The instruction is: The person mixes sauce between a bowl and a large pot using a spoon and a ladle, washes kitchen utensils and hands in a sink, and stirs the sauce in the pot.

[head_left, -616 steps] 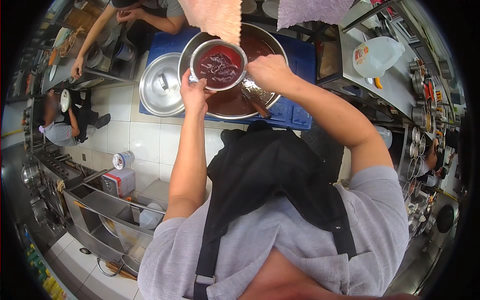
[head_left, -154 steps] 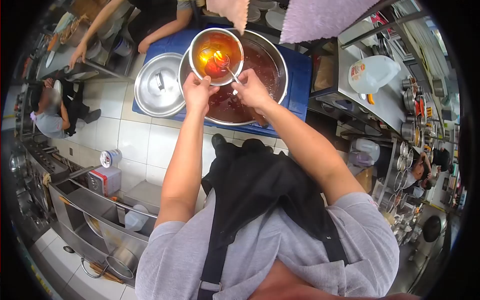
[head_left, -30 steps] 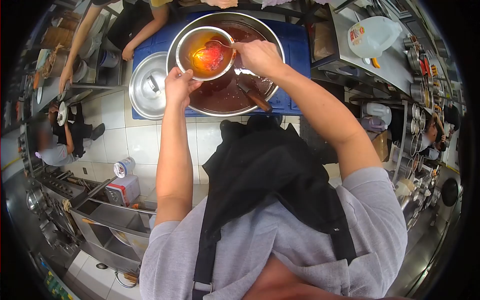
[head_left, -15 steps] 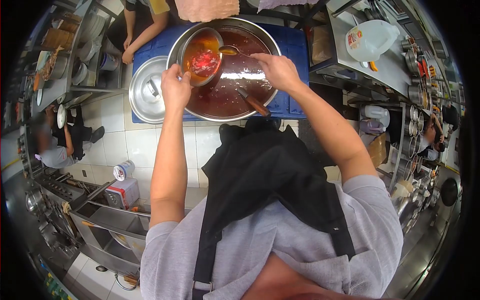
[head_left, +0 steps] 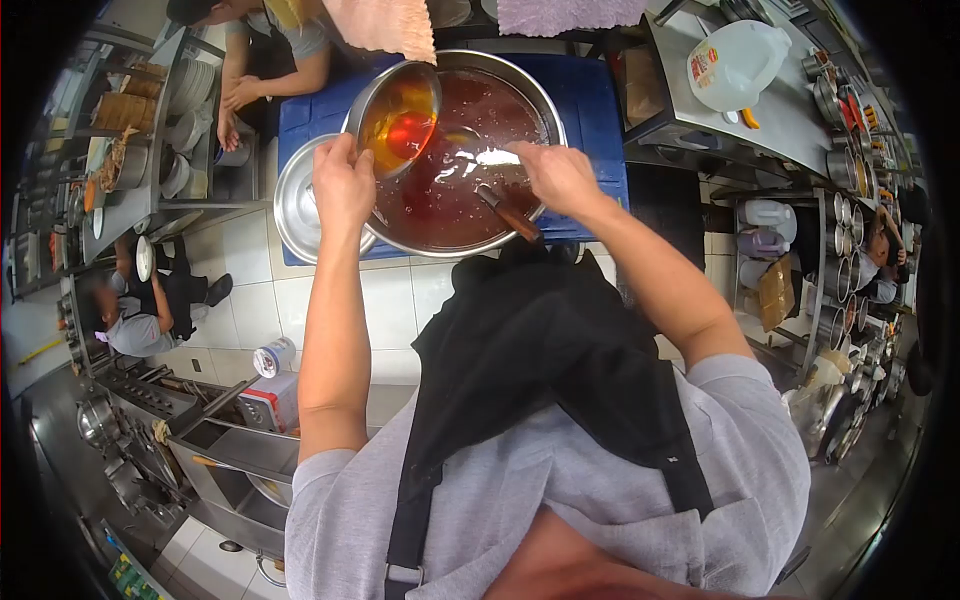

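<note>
Left hand (head_left: 345, 183): metal bowl (head_left: 374, 102) pinched at its edge, held tilted over the pot (head_left: 546, 108) | right hand (head_left: 562, 180): spoon (head_left: 462, 137) pinched by the handle, its bowl blurred above the pot | orange-red liquid contained in metal bowl | 1 wooden-handled tool (head_left: 515, 217) leaned on pot rim | 1 lid (head_left: 297, 212) laid beside pot

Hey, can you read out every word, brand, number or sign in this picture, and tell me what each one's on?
Nothing can be read with certainty.
Clear plastic jug: a red and yellow label, lettering too blurred.
White tub: dark printing, too small.
Red-and-white box: any markings too small.
Bowl in the left hand: no lettering visible.
</note>
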A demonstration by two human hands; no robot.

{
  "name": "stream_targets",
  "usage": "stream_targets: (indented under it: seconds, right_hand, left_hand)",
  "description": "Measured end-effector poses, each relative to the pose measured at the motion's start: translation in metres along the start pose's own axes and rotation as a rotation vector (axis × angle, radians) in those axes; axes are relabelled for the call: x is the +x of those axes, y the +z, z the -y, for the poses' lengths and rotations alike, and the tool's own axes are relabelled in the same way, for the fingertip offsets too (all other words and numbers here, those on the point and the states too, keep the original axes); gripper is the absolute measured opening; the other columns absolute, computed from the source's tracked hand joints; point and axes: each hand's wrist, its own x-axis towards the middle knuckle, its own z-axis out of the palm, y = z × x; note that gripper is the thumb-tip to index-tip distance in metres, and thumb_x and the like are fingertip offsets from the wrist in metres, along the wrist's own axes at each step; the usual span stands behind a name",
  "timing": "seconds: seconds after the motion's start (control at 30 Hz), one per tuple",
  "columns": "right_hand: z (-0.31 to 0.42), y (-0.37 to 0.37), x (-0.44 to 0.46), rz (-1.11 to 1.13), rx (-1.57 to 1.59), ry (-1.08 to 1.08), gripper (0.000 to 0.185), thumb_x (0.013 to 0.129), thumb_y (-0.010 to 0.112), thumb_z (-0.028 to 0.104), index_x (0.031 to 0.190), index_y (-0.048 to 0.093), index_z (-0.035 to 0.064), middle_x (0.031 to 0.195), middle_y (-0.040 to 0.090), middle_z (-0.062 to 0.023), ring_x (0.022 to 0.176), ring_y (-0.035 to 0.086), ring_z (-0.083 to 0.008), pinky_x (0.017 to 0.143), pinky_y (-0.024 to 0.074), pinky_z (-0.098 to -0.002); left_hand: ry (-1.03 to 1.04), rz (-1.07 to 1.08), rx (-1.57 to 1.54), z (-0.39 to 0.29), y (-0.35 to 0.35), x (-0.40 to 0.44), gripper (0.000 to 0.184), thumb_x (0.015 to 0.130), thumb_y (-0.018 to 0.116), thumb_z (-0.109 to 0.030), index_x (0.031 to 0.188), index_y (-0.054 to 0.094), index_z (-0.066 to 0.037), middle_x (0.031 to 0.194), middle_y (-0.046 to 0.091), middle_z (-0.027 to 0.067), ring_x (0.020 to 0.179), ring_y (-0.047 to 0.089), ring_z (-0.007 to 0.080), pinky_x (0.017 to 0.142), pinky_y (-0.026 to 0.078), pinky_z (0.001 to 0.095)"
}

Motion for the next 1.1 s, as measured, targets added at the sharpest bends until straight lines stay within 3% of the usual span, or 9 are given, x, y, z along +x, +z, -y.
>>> stream_targets:
  seconds: [0.13, 0.23, 0.27, 0.43, 0.53, 0.7, 0.83, 0.9, 1.1]
  right_hand:
    - [0.019, -0.03, 0.003, 0.179, -0.129, -0.077, 0.035, 0.08, 0.055, 0.008, 0.113, 0.067, 0.0126, 0.084, 0.07, -0.0202, 0.081, 0.068, -0.039, 0.073, 0.0522, -0.0515]
    - [0.03, -0.031, 0.013, 0.185, -0.118, -0.09, 0.038, 0.078, 0.054, 0.005, 0.113, 0.067, 0.0115, 0.084, 0.07, -0.0212, 0.082, 0.068, -0.0397, 0.073, 0.0522, -0.051]
    - [0.028, -0.029, 0.015, 0.157, -0.135, -0.073, 0.035, 0.079, 0.055, 0.006, 0.112, 0.066, 0.0104, 0.084, 0.069, -0.0215, 0.082, 0.068, -0.0394, 0.073, 0.052, -0.0507]
    - [0.013, -0.04, 0.002, 0.058, -0.178, -0.015, 0.03, 0.083, 0.054, 0.01, 0.112, 0.063, 0.0098, 0.084, 0.07, -0.0208, 0.081, 0.068, -0.039, 0.07, 0.0517, -0.051]
    - [0.02, -0.03, -0.017, -0.088, -0.022, -0.032, 0.026, 0.094, 0.045, 0.015, 0.113, 0.061, 0.0109, 0.079, 0.068, -0.0208, 0.074, 0.067, -0.0406, 0.065, 0.051, -0.0528]
    - [0.045, 0.008, -0.02, -0.1, 0.059, -0.137, 0.034, 0.09, 0.047, 0.01, 0.123, 0.059, 0.0107, 0.08, 0.069, -0.0192, 0.073, 0.067, -0.0389, 0.066, 0.0523, -0.0501]
    - [0.016, 0.02, -0.016, -0.156, -0.024, 0.021, 0.038, 0.088, 0.048, 0.008, 0.124, 0.057, 0.01, 0.08, 0.069, -0.0204, 0.075, 0.067, -0.0396, 0.068, 0.0521, -0.0502]
    - [-0.003, 0.017, -0.026, -0.105, -0.082, 0.119, 0.033, 0.091, 0.048, 0.011, 0.123, 0.056, 0.0122, 0.081, 0.067, -0.0233, 0.077, 0.066, -0.0431, 0.069, 0.0506, -0.0527]
    - [-0.018, 0.001, -0.06, -0.194, -0.03, 0.135, 0.02, 0.098, 0.048, 0.019, 0.114, 0.059, 0.0115, 0.085, 0.067, -0.0235, 0.08, 0.064, -0.0448, 0.069, 0.0487, -0.0539]
  left_hand:
    - [0.116, -0.032, 0.042, -0.009, -0.005, -0.003, 0.016, 0.081, 0.07, -0.007, 0.082, 0.056, 0.0, 0.108, 0.06, 0.0184, 0.098, 0.062, 0.0341, 0.076, 0.053, 0.038]
    - [0.122, -0.002, -0.061, -0.015, -0.003, -0.01, 0.016, 0.078, 0.071, -0.004, 0.081, 0.056, 0.0, 0.107, 0.061, 0.0184, 0.101, 0.059, 0.0362, 0.084, 0.049, 0.0402]
    - [0.207, -0.022, -0.045, -0.014, -0.002, -0.014, 0.012, 0.079, 0.069, -0.002, 0.085, 0.058, 0.0, 0.106, 0.059, 0.0173, 0.094, 0.058, 0.0361, 0.081, 0.048, 0.0423]
    - [0.14, -0.065, -0.14, -0.012, 0.003, -0.029, 0.01, 0.08, 0.067, -0.001, 0.084, 0.058, 0.001, 0.112, 0.059, 0.0179, 0.089, 0.059, 0.0324, 0.078, 0.048, 0.0398]
    - [0.007, -0.099, -0.236, -0.011, 0.011, -0.035, 0.021, 0.079, 0.068, -0.003, 0.072, 0.049, 0.001, 0.117, 0.059, 0.0199, 0.101, 0.059, 0.0337, 0.085, 0.047, 0.0392]
    - [0.023, -0.181, -0.273, -0.006, 0.028, -0.038, 0.021, 0.079, 0.068, -0.004, 0.073, 0.049, 0.002, 0.117, 0.058, 0.0221, 0.103, 0.057, 0.0348, 0.087, 0.047, 0.0389]
    - [-0.011, -0.134, -0.321, 0.0, 0.029, -0.039, 0.02, 0.078, 0.068, -0.001, 0.072, 0.05, 0.002, 0.114, 0.059, 0.023, 0.103, 0.058, 0.0358, 0.087, 0.047, 0.0393]
    - [0.079, -0.148, -0.215, 0.016, 0.033, -0.044, 0.02, 0.078, 0.068, 0.0, 0.071, 0.049, 0.001, 0.114, 0.059, 0.0226, 0.1, 0.059, 0.0363, 0.086, 0.048, 0.0397]
    - [0.029, -0.187, -0.281, 0.021, 0.01, -0.039, 0.019, 0.079, 0.066, 0.001, 0.071, 0.049, 0.002, 0.114, 0.061, 0.0199, 0.096, 0.06, 0.0351, 0.081, 0.048, 0.0402]
